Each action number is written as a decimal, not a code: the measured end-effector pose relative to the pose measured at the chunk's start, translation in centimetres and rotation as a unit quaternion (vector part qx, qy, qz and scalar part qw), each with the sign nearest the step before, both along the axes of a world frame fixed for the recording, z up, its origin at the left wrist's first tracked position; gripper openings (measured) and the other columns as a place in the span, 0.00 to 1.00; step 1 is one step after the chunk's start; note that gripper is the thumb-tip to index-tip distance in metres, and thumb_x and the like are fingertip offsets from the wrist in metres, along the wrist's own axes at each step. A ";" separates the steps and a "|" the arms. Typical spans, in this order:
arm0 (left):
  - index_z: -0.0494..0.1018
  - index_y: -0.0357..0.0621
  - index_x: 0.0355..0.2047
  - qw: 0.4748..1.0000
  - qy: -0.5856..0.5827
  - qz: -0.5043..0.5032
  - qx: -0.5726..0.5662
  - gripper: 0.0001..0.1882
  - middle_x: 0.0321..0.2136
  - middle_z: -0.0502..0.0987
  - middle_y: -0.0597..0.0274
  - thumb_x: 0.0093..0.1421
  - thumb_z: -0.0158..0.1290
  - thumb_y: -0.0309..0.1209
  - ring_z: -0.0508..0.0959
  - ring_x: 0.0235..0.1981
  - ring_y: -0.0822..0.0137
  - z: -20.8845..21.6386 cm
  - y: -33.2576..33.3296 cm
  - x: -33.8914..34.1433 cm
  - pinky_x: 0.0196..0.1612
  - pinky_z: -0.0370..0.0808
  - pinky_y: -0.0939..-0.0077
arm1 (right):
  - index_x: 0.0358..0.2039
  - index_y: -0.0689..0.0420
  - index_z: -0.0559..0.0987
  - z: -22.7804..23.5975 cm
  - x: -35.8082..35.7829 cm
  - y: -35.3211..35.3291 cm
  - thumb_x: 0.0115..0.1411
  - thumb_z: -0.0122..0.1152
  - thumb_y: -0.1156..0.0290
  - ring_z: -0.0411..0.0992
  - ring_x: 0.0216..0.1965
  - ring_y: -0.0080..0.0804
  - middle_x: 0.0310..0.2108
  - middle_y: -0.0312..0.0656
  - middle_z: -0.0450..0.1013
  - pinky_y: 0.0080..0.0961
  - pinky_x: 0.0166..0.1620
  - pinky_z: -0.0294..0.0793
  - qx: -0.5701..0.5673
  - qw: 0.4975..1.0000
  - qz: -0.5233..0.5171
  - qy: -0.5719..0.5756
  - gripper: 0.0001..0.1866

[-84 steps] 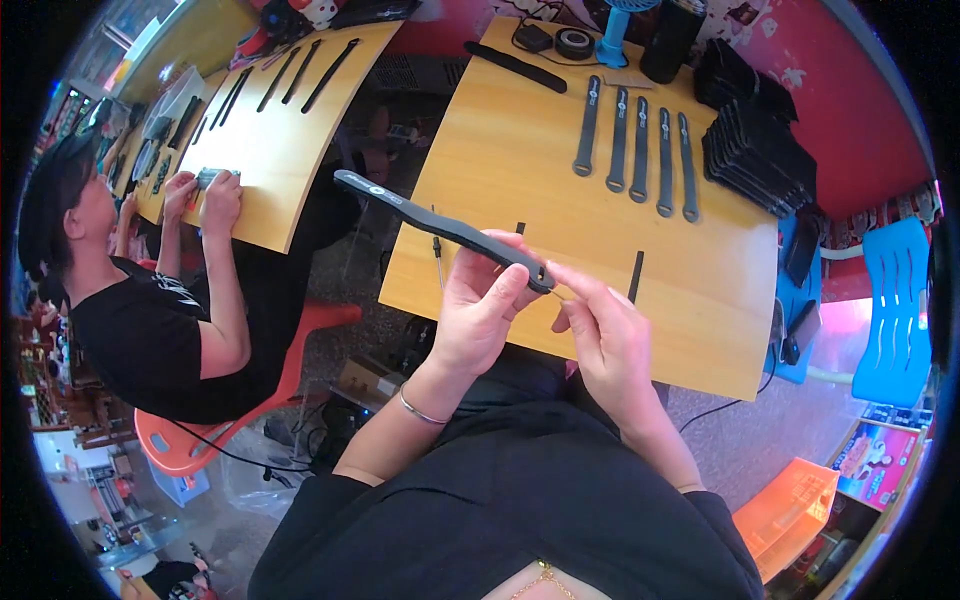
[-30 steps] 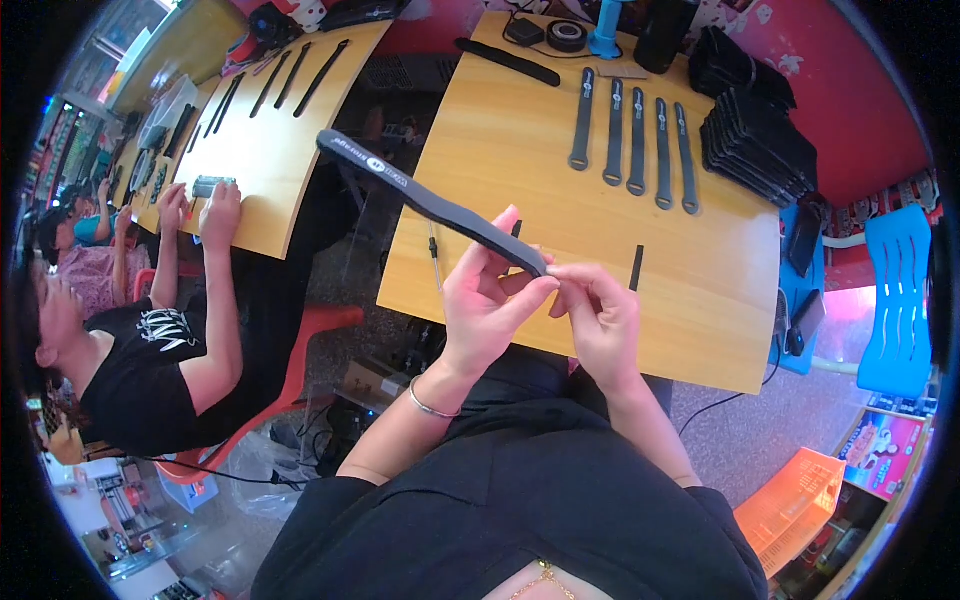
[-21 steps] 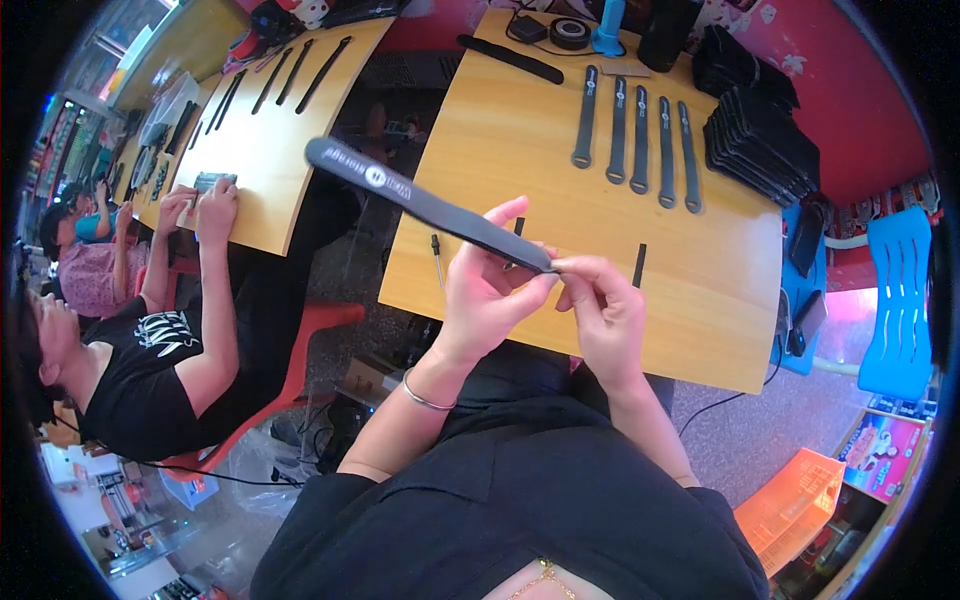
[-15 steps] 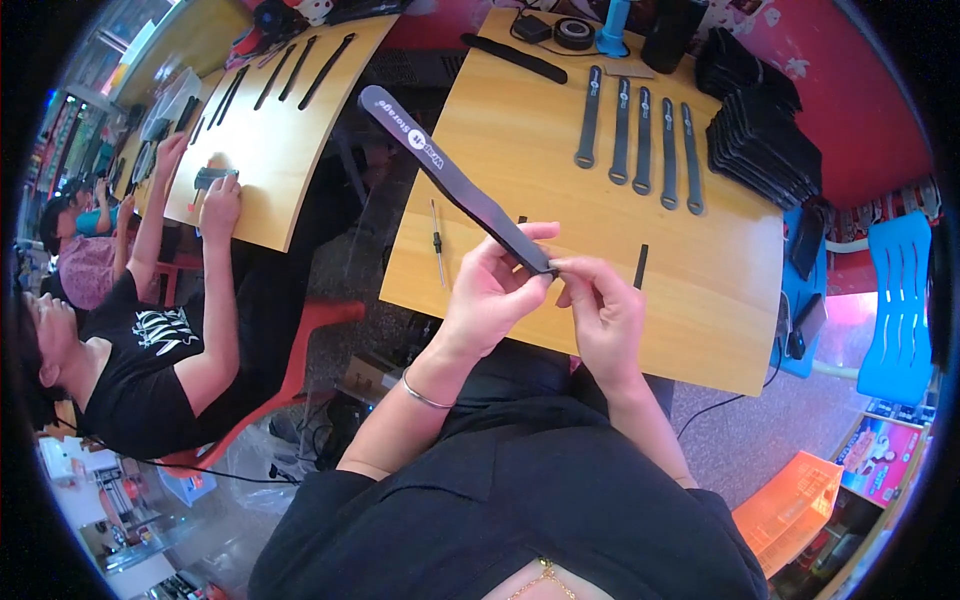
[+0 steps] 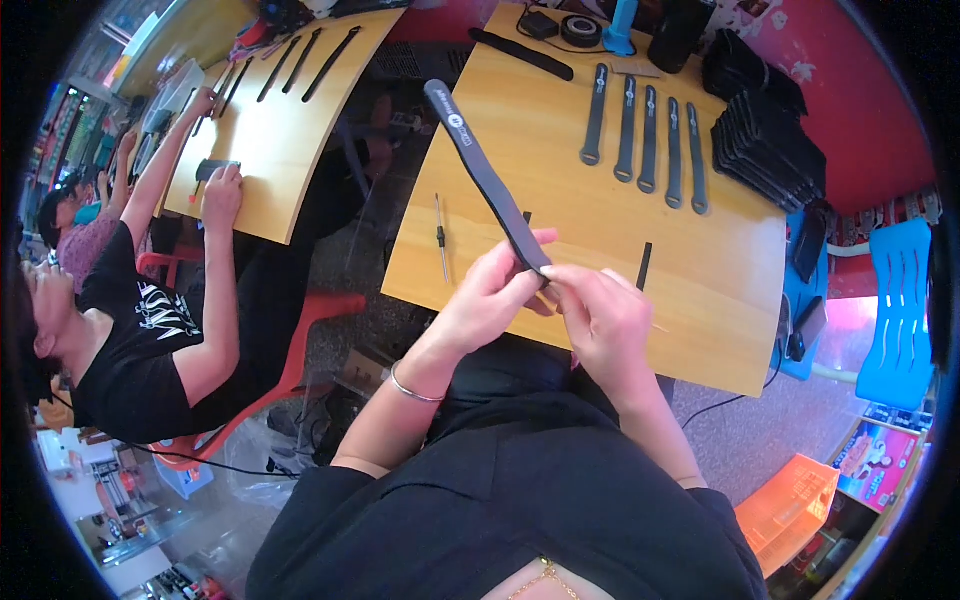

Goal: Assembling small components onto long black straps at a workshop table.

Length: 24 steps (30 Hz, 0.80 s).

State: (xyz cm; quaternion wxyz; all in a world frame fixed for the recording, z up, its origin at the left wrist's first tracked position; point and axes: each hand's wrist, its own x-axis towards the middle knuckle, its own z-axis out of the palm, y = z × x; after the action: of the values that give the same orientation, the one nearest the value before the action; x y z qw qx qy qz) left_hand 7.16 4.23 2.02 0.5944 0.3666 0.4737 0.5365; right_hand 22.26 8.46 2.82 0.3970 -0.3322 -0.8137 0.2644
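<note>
Above the near side of the wooden table [image 5: 715,320], holding one grey strap [image 5: 487,180] by its lower end, with the rounded upper end pointing up and to the left. Gripping it between thumb and fingers of the left hand [image 5: 492,300], with one fingertip showing past its right edge and part of the fingers lost behind it. Pinching the same end with thumb and forefinger of the right hand [image 5: 605,318], with the remaining fingers curled and largely covered. Cannot make out the very tip of the strap, covered by both hands. Can see a thin pale stick [image 5: 658,327] poking out past the right hand, too small to identify; cannot tell how held.

Just behind the held strap, can find only a bit of a short dark strip [image 5: 527,217]. Farther right, near the right hand, can see another dark strip [image 5: 645,266] in part, with its lower end reaching the hand. To the left, lying apart from both hands, can see a screwdriver [image 5: 441,236]. Toward the far side, can count five flat straps [image 5: 649,140] in a row, left of a stack of black cases [image 5: 770,150]. At the top, cut off by the rim, can see a blue stand [image 5: 620,30] and a black bottle [image 5: 682,35].
</note>
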 end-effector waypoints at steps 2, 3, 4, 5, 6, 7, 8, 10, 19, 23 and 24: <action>0.67 0.33 0.45 0.999 0.038 -0.020 -0.012 0.13 0.30 0.73 0.62 0.63 0.41 0.26 0.76 0.29 0.74 -0.1 -0.1 -0.2 0.31 0.75 0.82 | 0.35 0.54 0.78 0.1 0.3 0.1 0.48 0.63 0.77 0.71 0.21 0.30 0.21 0.39 0.73 0.25 0.25 0.68 0.012 1.000 -0.005 -0.006 0.11; 0.68 0.34 0.43 0.996 0.076 -0.039 -0.025 0.11 0.26 0.74 0.64 0.63 0.41 0.27 0.75 0.25 0.76 -0.1 -0.2 -0.3 0.27 0.73 0.84 | 0.35 0.53 0.78 0.4 0.7 0.1 0.48 0.64 0.76 0.70 0.20 0.29 0.20 0.38 0.72 0.23 0.25 0.67 -0.043 0.999 -0.005 -0.006 0.12; 0.68 0.34 0.43 0.996 0.076 -0.038 -0.025 0.11 0.26 0.74 0.64 0.63 0.41 0.27 0.75 0.25 0.76 0.1 -0.3 -0.4 0.27 0.73 0.84 | 0.36 0.52 0.78 0.5 1.0 0.2 0.48 0.65 0.74 0.70 0.20 0.28 0.19 0.36 0.71 0.22 0.24 0.65 -0.099 0.995 -0.004 -0.007 0.13; 0.69 0.35 0.39 0.993 0.105 -0.033 -0.031 0.10 0.23 0.72 0.67 0.63 0.43 0.28 0.73 0.23 0.78 0.4 -0.3 -0.3 0.25 0.71 0.84 | 0.36 0.52 0.78 0.2 1.4 0.3 0.48 0.65 0.74 0.70 0.20 0.28 0.19 0.36 0.71 0.22 0.24 0.65 -0.098 0.995 -0.006 -0.007 0.13; 0.70 0.36 0.35 0.990 0.133 -0.028 -0.037 0.09 0.20 0.70 0.71 0.63 0.44 0.29 0.70 0.21 0.80 0.6 -0.3 -0.3 0.24 0.69 0.85 | 0.36 0.53 0.79 -0.2 1.7 0.4 0.47 0.66 0.74 0.68 0.20 0.25 0.21 0.35 0.71 0.20 0.24 0.64 -0.122 0.992 -0.007 0.017 0.13; 0.70 0.36 0.35 0.990 0.132 -0.029 -0.037 0.09 0.20 0.70 0.71 0.63 0.44 0.29 0.70 0.21 0.80 0.7 -0.3 -0.3 0.24 0.69 0.85 | 0.36 0.53 0.79 -0.6 1.9 0.4 0.47 0.67 0.73 0.67 0.20 0.23 0.22 0.34 0.71 0.18 0.23 0.62 -0.146 0.988 -0.008 0.041 0.13; 0.70 0.36 0.33 0.989 0.131 -0.055 -0.029 0.09 0.19 0.68 0.72 0.62 0.45 0.29 0.67 0.20 0.82 0.8 -0.4 -0.3 0.23 0.65 0.85 | 0.36 0.53 0.79 -0.8 1.5 0.5 0.47 0.67 0.73 0.67 0.20 0.23 0.22 0.34 0.71 0.18 0.23 0.62 -0.146 0.988 -0.007 0.042 0.13; 0.71 0.36 0.29 0.993 0.106 -0.056 -0.023 0.08 0.17 0.63 0.75 0.60 0.46 0.28 0.61 0.20 0.84 0.5 -0.7 0.0 0.21 0.58 0.86 | 0.35 0.56 0.79 -1.1 0.6 0.9 0.47 0.68 0.74 0.64 0.19 0.18 0.29 0.33 0.72 0.16 0.22 0.60 -0.117 0.975 0.070 0.177 0.12; 0.70 0.35 0.24 0.972 0.188 -0.140 0.020 0.10 0.13 0.65 0.67 0.57 0.48 0.30 0.65 0.16 0.75 1.0 -0.8 -0.8 0.21 0.61 0.77 | 0.25 0.60 0.75 -0.3 1.3 1.5 0.50 0.61 0.82 0.62 0.20 0.15 0.33 0.37 0.73 0.14 0.23 0.61 -0.165 0.977 0.067 0.121 0.04; 0.69 0.35 0.23 0.881 0.375 -0.277 0.081 0.11 0.13 0.68 0.54 0.55 0.50 0.32 0.68 0.15 0.59 1.6 -1.5 -2.1 0.22 0.64 0.71 | 0.26 0.61 0.73 1.5 4.6 5.6 0.52 0.58 0.83 0.65 0.21 0.22 0.31 0.39 0.73 0.17 0.25 0.64 -0.017 0.992 -0.046 0.114 0.04; 0.69 0.36 0.23 0.882 0.342 -0.313 0.082 0.11 0.14 0.68 0.51 0.54 0.50 0.32 0.68 0.16 0.54 1.0 -2.4 -2.4 0.23 0.65 0.68 | 0.26 0.61 0.73 2.4 5.0 5.9 0.52 0.58 0.83 0.65 0.21 0.22 0.31 0.39 0.73 0.17 0.25 0.64 -0.017 0.992 -0.046 0.115 0.04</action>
State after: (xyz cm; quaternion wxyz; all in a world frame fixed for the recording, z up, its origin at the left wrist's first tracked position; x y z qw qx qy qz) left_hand 4.77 1.86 3.05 0.5007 0.7038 0.4623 0.2008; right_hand 27.27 14.32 5.27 0.4941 -0.3430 -0.7420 0.2962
